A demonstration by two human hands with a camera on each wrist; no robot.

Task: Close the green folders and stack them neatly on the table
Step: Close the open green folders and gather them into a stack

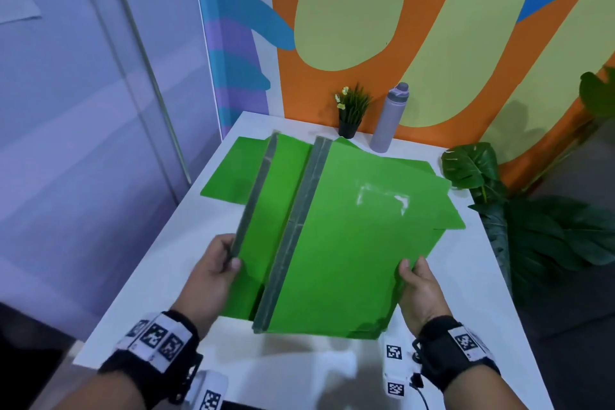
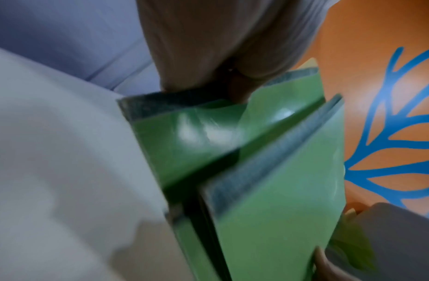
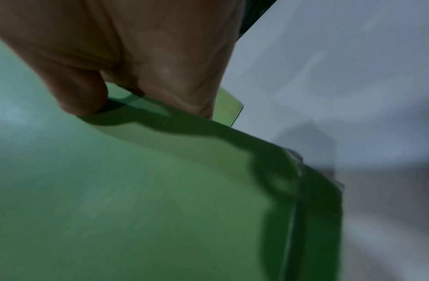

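Two closed green folders with grey spines are held just above the white table [image 1: 159, 276]. The upper folder [image 1: 349, 243] overlaps the lower folder [image 1: 266, 210], which sticks out to the left. My left hand [image 1: 229, 260] grips the near end of the lower folder's spine, thumb on top. My right hand [image 1: 409, 273] pinches the upper folder's right edge, thumb on the cover. More green folder sheets [image 1: 223, 173] lie flat underneath, showing at the back left and right. The left wrist view shows both spines [image 2: 268, 155]. In the right wrist view my thumb [image 3: 81, 91] presses the cover [image 3: 136, 190].
At the table's back edge, against the painted wall, stand a small potted plant [image 1: 351, 113] and a grey bottle [image 1: 389, 120]. A large leafy plant [image 1: 472, 170] stands off the table's right side. A glass partition is at the left.
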